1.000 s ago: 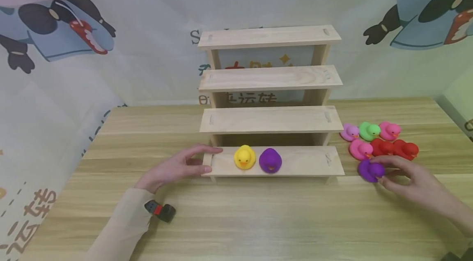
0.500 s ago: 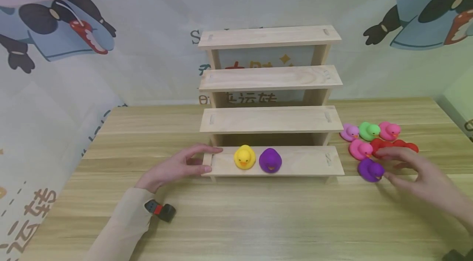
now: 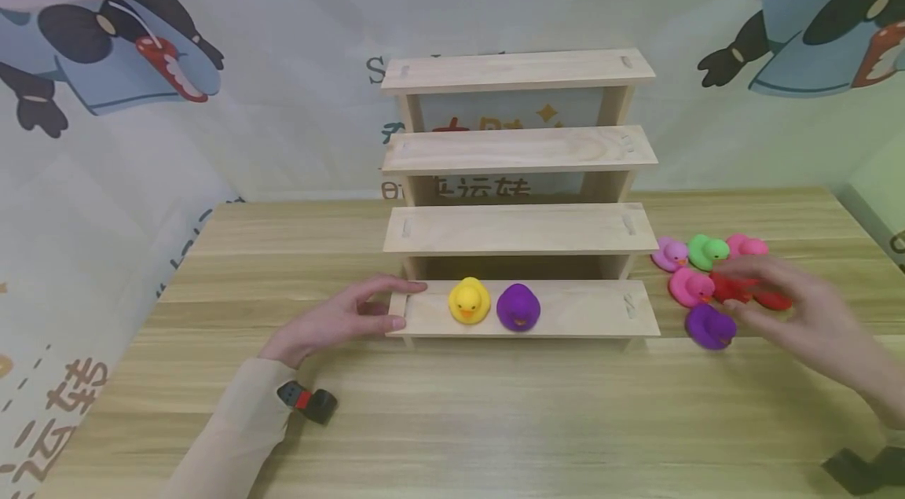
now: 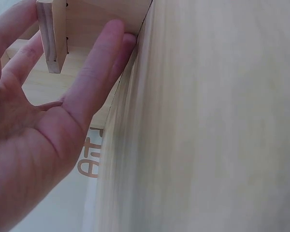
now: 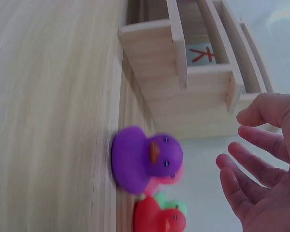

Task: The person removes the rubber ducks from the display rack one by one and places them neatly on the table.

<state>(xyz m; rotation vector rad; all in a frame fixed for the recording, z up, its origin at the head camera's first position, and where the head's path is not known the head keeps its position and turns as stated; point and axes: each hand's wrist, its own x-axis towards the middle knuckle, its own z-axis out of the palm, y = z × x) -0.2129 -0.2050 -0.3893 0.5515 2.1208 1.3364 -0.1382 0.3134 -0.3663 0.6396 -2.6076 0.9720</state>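
My left hand (image 3: pixel 338 320) holds the left end of the lowest step of a tiered wooden shelf (image 3: pixel 566 306). In the left wrist view, fingers (image 4: pixel 94 72) lie on both sides of the board's end. On that step sit a yellow rubber duck (image 3: pixel 469 300) and a purple rubber duck (image 3: pixel 518 307). My right hand (image 3: pixel 799 318) hovers with parted, loosely bent fingers beside a second purple rubber duck (image 3: pixel 709 328) on the table. The right wrist view shows nothing between its fingers, apart from that purple duck (image 5: pixel 145 159). Red ducks (image 3: pixel 731 287) are partly hidden behind the right hand.
Right of the shelf, more rubber ducks stand grouped: a lilac one (image 3: pixel 669 254), a green one (image 3: pixel 707 251) and pink ones (image 3: pixel 690 287). Three higher steps rise behind the lowest one. A printed cloth (image 3: pixel 304 90) hangs behind the wooden table (image 3: pixel 495 420).
The right hand's fingers have come off the purple duck on the table, and the hand has shifted slightly up and right over the red ducks. The left hand stays put.
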